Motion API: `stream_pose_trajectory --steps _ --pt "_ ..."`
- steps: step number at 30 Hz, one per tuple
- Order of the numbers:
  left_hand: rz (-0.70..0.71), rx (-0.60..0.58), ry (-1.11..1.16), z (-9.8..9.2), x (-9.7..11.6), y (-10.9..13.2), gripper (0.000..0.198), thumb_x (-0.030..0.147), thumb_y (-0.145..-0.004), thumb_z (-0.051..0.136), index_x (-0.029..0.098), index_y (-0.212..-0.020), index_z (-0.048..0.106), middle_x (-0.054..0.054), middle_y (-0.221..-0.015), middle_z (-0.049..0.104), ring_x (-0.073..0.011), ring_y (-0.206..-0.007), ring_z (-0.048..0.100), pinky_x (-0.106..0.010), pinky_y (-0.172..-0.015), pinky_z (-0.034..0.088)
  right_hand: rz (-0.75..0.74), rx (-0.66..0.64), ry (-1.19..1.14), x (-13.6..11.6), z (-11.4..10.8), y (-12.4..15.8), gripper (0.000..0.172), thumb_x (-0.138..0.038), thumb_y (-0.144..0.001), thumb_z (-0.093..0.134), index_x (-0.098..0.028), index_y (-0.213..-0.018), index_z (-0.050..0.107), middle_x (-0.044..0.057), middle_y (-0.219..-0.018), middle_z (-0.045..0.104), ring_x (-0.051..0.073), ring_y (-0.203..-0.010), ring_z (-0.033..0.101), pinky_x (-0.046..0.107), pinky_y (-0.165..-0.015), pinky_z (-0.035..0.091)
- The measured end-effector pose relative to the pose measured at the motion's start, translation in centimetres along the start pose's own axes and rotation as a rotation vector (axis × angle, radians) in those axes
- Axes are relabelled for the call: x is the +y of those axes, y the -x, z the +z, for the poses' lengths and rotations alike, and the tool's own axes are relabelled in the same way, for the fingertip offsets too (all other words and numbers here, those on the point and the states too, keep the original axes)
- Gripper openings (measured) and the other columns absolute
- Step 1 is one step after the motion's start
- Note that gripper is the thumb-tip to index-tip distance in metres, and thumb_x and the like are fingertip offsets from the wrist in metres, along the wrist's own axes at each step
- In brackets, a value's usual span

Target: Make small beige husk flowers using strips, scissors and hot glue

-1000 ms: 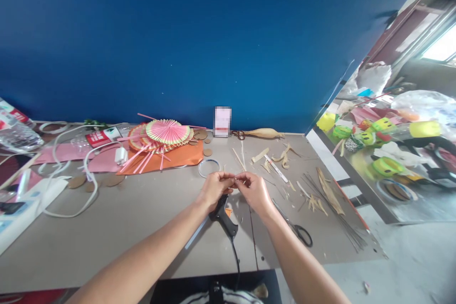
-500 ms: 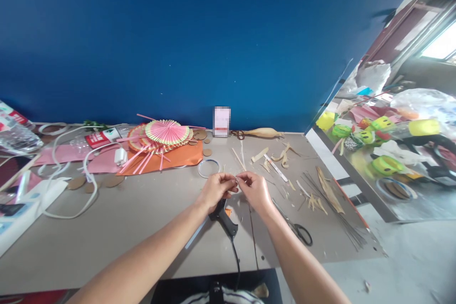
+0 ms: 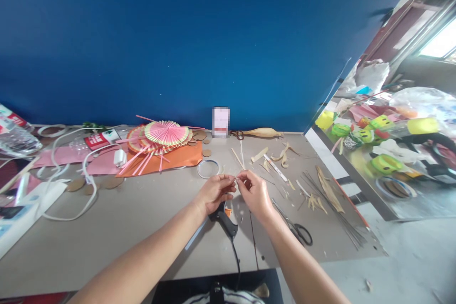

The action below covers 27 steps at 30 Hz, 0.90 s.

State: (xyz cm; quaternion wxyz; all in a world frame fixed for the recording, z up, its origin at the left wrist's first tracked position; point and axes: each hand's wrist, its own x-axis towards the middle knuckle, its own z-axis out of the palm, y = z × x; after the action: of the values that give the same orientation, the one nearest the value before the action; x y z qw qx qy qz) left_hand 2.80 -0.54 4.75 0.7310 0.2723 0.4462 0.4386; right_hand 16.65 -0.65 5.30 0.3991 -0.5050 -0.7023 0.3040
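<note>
Left grip [image 3: 214,193] and right grip [image 3: 255,193] pinch one thin pale sliver [image 3: 235,179] between fingertips.

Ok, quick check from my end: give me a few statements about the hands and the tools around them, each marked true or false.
1. The left hand and right hand pinch a small pale piece between their fingertips. True.
2. The glue gun is in the right hand. False: it lies on the table, under the left hand.
3. The scissors lie to the right of the right forearm. True.
4. The pink paper fans rest on a green sheet. False: they rest on an orange sheet.
5. A white ring lies on the table just beyond the hands. True.
</note>
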Motion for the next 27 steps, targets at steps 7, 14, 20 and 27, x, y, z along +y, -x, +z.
stream_pose_trajectory --steps 7,14,20,27 --pt "0.066 0.04 -0.069 0.3 0.0 0.3 0.022 0.028 -0.062 0.07 0.012 -0.07 0.058 0.0 -0.06 0.054 -0.008 -0.054 0.053 -0.015 -0.043 0.043 -0.009 0.013 0.081 -0.3 0.1 0.1 0.012 -0.021 -0.073 0.048 -0.02 -0.076 0.06 0.001 -0.071 0.061 0.011 -0.053 0.048 0.022 -0.055 0.037" --pt "0.16 0.077 -0.166 0.6 0.2 0.7 0.025 0.031 -0.058 0.071 0.012 -0.071 0.06 0.0 -0.06 0.055 -0.0094 -0.056 0.052 -0.017 -0.045 0.043 0.054 0.0 0.043 -0.2 0.1 -0.2 0.011 -0.025 -0.073 0.048 -0.019 -0.075 0.058 -0.002 -0.059 0.058 0.011 -0.046 0.046 0.021 -0.048 0.034" --pt "0.174 0.074 -0.217 0.9 0.5 0.9 0.024 0.028 -0.058 0.071 0.011 -0.072 0.062 -0.001 -0.06 0.056 -0.0098 -0.056 0.053 -0.018 -0.045 0.043 0.097 -0.02 -0.036 -0.1 -0.2 -0.3 0.01 -0.026 -0.072 0.05 -0.018 -0.066 0.055 -0.002 -0.056 0.054 0.01 -0.046 0.043 0.021 -0.047 0.033" --pt "0.162 0.124 -0.212 0.6 0.1 0.8 0.02 0.026 -0.059 0.068 0.012 -0.069 0.059 -0.001 -0.059 0.058 -0.0109 -0.057 0.056 -0.019 -0.046 0.044 0.221 -0.076 -0.203 0.8 -0.1 -0.7 0.009 -0.026 -0.071 0.048 -0.019 -0.066 0.048 -0.007 -0.045 0.041 0.008 -0.038 0.037 0.019 -0.039 0.029"
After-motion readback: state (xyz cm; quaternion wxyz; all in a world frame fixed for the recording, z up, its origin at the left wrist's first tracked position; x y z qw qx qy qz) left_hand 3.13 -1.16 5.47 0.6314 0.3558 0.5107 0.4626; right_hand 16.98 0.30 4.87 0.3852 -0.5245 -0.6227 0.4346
